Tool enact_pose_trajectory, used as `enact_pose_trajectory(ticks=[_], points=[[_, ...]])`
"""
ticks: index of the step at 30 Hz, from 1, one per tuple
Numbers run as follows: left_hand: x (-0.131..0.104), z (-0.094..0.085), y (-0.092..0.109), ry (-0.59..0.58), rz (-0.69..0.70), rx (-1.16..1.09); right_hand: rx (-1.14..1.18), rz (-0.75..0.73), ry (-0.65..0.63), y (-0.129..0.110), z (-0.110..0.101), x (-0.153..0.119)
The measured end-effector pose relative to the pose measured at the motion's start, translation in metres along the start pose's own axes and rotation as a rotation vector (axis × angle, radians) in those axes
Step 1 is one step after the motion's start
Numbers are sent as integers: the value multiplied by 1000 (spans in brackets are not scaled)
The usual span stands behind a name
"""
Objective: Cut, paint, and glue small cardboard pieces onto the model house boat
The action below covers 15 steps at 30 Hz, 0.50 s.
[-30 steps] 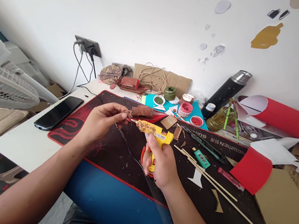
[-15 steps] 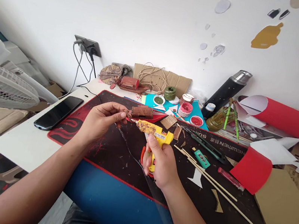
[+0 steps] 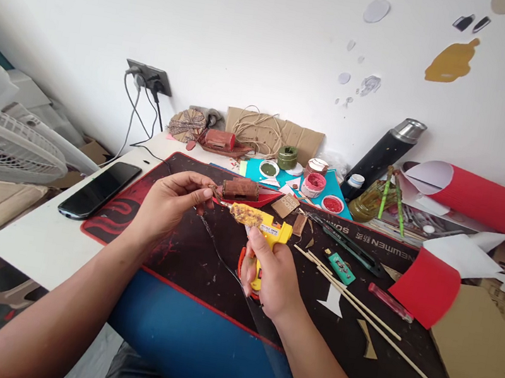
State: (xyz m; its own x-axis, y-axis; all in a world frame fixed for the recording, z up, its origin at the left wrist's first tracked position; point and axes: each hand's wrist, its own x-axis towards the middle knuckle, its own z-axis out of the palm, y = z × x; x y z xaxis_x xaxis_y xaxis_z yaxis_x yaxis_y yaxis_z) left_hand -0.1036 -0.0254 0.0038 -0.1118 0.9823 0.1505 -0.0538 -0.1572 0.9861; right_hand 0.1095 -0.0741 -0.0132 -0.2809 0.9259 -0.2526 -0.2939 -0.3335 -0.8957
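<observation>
My right hand [image 3: 270, 272] is wrapped round the handle of a yellow glue gun [image 3: 269, 233], whose stained front points left. The gun's tip meets a small brown piece [image 3: 214, 191] pinched between the thumb and fingers of my left hand [image 3: 178, 203]. Most of that piece is hidden by the fingers. Just behind the gun, a red model boat [image 3: 263, 199] with a brown cabin [image 3: 240, 188] rests on the dark mat [image 3: 192, 269]. A black cord runs over the mat below my hands.
Left of the mat lies a phone [image 3: 99, 190]. Paint pots [image 3: 313, 184], a second model boat [image 3: 220, 140] and a thermos [image 3: 384, 159] stand at the back. Thin sticks [image 3: 376, 317], a green cutter [image 3: 349, 246] and red paper [image 3: 429, 286] lie on the right.
</observation>
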Motion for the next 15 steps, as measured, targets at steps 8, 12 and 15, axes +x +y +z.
enact_pose_trajectory(ticks=[8,12,15], points=[[1,-3,-3,6,-12,-8,-1,9,4,0,0,0],[0,-3,-2,0,-5,-13,10,10,6,-1,0,-2],[0,-3,0,-13,-7,-19,29,13,16,-1,1,-3]])
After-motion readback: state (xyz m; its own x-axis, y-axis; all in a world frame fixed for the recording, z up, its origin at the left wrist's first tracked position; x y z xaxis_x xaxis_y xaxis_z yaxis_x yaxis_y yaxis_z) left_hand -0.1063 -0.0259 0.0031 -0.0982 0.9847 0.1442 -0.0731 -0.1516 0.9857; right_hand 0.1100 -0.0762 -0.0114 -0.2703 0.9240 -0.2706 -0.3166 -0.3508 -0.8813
